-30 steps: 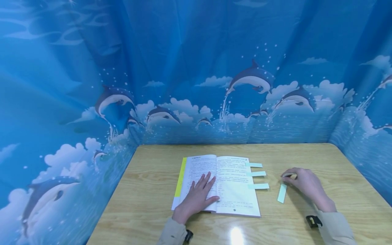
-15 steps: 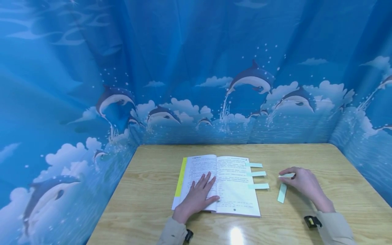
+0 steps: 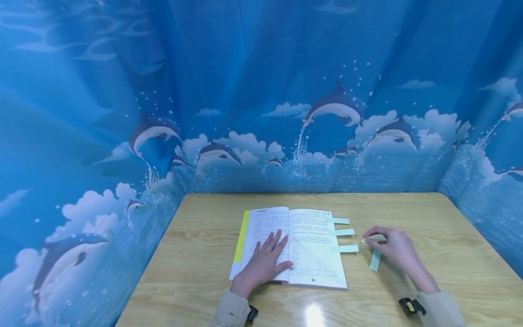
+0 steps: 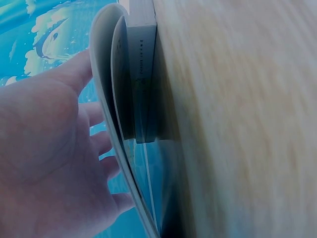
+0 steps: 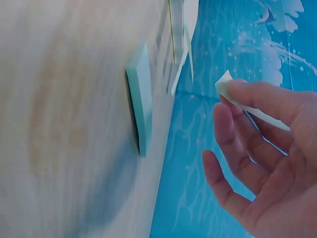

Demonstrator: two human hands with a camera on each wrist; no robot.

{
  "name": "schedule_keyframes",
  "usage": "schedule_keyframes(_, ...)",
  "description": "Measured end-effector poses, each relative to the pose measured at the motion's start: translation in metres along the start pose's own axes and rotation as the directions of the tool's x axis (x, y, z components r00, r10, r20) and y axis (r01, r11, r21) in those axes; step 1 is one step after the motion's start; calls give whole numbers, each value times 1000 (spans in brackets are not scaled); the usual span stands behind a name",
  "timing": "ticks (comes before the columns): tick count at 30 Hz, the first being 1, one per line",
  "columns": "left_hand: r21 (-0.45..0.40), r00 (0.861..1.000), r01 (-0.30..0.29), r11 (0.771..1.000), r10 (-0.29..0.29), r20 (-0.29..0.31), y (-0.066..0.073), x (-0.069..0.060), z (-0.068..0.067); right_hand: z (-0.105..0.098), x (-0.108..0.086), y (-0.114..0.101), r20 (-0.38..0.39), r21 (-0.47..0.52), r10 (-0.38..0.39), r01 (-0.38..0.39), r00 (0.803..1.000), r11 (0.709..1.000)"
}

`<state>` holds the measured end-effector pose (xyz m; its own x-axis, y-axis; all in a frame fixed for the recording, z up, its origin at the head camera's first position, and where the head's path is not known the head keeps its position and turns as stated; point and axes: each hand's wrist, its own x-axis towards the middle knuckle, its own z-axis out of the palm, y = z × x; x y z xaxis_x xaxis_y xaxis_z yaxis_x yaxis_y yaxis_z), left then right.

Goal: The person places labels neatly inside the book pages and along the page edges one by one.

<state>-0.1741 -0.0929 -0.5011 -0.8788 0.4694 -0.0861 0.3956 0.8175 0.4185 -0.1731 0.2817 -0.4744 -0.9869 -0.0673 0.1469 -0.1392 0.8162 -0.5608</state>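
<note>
An open book lies on the wooden table, and my left hand rests on its left page with fingers spread. In the left wrist view the same hand lies against the curved pages. My right hand pinches a pale green strip between thumb and fingertips; the right wrist view shows this hand and the strip clearly. Below it on the table lies a pad of green strips, also in the right wrist view. Three green tabs stick out from the book's right edge.
A yellow strip runs along the book's left edge. Blue curtains printed with dolphins hang behind and beside the wooden table. Dark bands sit at both wrists.
My right hand has moved left, toward the book, with the green strip lifted off the pad and pinched. The left hand has stayed in place on the page.
</note>
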Motion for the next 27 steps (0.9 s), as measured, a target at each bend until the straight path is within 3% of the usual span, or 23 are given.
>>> schedule_keyframes(7,-2,1000,7,1000,-7,3,0,1,0,10,-6,-11,-60,5,-62,62,996,998)
schedule_keyframes(11,-5,1000,8,1000,-8,3,1,2,0,14,-7,-19,-71,27,-44,46,997,999)
schedule_keyframes(14,-2,1000,10,1000,-10,2,1,2,0,17,-7,-25,-58,42,-7,9,998,999)
schedule_keyframes(20,5,1000,13,1000,-13,0,1,2,1,27,-10,-33,-31,79,-23,25,999,997)
schedule_keyframes(27,7,1000,16,1000,-16,1,1,2,2,38,-12,-41,81,165,51,-64,995,984)
